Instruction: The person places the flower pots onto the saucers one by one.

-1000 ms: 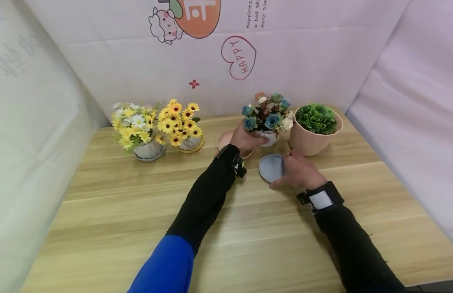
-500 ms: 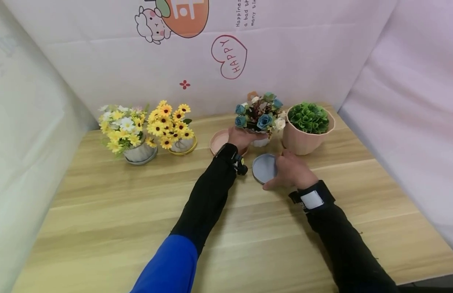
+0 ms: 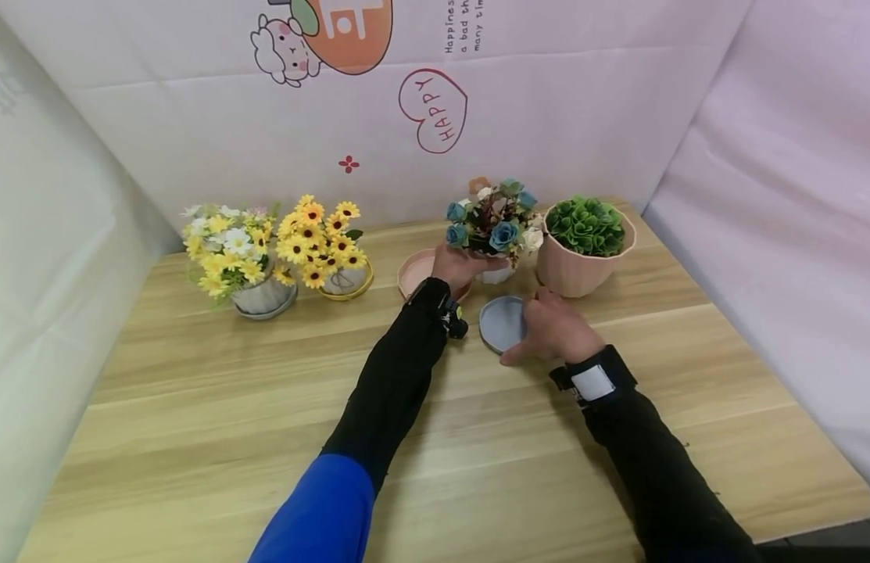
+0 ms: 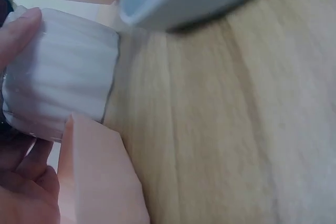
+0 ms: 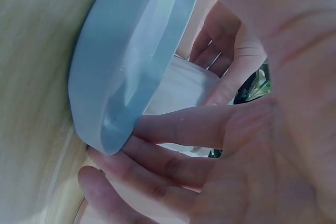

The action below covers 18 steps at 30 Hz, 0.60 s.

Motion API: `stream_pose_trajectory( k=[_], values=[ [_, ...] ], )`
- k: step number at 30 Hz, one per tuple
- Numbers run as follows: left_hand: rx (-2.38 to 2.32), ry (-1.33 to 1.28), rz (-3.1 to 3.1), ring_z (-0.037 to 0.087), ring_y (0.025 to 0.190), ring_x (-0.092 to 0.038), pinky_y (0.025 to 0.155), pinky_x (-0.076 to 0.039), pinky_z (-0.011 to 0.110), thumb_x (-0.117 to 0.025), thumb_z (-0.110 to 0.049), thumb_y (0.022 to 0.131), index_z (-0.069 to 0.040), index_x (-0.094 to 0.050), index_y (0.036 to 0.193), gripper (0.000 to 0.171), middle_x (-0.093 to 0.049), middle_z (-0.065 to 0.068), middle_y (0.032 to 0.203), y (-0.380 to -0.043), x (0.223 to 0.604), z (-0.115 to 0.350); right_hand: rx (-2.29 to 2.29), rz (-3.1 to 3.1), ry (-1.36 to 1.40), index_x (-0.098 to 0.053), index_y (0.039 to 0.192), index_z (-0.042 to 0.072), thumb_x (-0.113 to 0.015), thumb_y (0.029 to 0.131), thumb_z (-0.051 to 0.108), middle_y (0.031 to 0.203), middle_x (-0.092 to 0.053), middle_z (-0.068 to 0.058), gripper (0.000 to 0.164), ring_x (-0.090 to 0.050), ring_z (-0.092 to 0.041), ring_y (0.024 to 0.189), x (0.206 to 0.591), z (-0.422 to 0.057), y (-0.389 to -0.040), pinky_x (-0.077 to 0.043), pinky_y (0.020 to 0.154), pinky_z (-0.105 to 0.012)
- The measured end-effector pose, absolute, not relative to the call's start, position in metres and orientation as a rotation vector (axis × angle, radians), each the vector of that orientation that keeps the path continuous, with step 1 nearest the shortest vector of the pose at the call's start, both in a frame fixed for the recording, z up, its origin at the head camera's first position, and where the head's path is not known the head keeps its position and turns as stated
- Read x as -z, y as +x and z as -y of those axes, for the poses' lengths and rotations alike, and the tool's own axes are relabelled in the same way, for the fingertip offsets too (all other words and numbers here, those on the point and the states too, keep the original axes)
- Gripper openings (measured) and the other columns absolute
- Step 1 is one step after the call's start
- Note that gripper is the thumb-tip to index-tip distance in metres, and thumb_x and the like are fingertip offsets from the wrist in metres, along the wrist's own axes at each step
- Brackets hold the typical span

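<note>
My left hand (image 3: 454, 266) holds a small white flowerpot (image 3: 498, 275) of artificial blue and cream roses (image 3: 503, 234), its thumb across the front near the rim. In the left wrist view the fluted white pot (image 4: 63, 66) sits between thumb and fingers. A pink saucer (image 3: 413, 272) lies partly hidden under that wrist. Nearer the person, my right hand (image 3: 556, 328) grips a blue-grey saucer (image 3: 500, 322) by its right side. In the right wrist view fingertips curl at the edge of this saucer (image 5: 100, 66), which stands close over the wooden surface.
A pink ribbed pot with a green plant (image 3: 585, 266) stands right of the roses. To the left are yellow sunflowers (image 3: 322, 242) on a yellow saucer and a grey pot of yellow and white daisies (image 3: 255, 299). A printed cloth (image 3: 160, 133) hangs behind the wooden table (image 3: 216, 422).
The head view has shifted, so everything appears further left. My left thumb has moved up the white pot toward its rim. My right hand keeps its hold on the blue-grey saucer.
</note>
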<state>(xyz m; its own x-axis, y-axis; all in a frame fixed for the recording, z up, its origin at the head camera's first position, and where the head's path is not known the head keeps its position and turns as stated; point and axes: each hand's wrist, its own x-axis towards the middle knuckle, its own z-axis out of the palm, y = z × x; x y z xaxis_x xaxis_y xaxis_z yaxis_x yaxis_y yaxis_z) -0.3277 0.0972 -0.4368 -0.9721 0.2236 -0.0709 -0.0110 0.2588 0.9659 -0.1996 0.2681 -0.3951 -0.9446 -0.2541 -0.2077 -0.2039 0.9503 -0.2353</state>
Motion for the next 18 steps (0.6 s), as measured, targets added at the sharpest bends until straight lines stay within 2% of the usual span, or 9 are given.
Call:
stream_pose_trajectory(
  k=[6,12,18],
  values=[
    [-1.704,0.26,-2.416,0.018,0.141,-0.058,0.117,-0.049,0.033,-0.094,-0.04,0.079,-0.03,-0.05,0.153,0.087,-0.063,-0.004,0.148,-0.324,0.43,-0.095,0.307,-2.846,-0.32,-0.06,0.132,-0.016,-0.092,0.072,0.057,0.132,-0.058,-0.032,0.1,-0.057,-0.042,0.118,0.395,-0.269,-0.2,-0.055,0.097,-0.052],
    [-1.587,0.323,-2.454,0.02,0.148,-0.051,0.121,-0.046,0.035,-0.092,-0.04,0.082,-0.026,-0.043,0.159,0.093,-0.054,0.0,0.158,-0.327,0.425,-0.091,0.308,-2.85,-0.32,-0.061,0.13,-0.015,-0.092,0.072,0.057,0.132,-0.058,-0.032,0.098,-0.057,-0.042,0.119,0.394,-0.268,-0.199,-0.055,0.098,-0.052],
    [-1.524,0.413,-2.514,0.019,0.151,-0.047,0.123,-0.044,0.034,-0.092,-0.038,0.083,-0.026,-0.037,0.163,0.099,-0.05,-0.001,0.163,-0.331,0.422,-0.093,0.286,-2.857,-0.321,-0.063,0.127,-0.015,-0.092,0.072,0.057,0.132,-0.058,-0.031,0.095,-0.057,-0.042,0.12,0.393,-0.268,-0.198,-0.054,0.099,-0.052]
  ],
)
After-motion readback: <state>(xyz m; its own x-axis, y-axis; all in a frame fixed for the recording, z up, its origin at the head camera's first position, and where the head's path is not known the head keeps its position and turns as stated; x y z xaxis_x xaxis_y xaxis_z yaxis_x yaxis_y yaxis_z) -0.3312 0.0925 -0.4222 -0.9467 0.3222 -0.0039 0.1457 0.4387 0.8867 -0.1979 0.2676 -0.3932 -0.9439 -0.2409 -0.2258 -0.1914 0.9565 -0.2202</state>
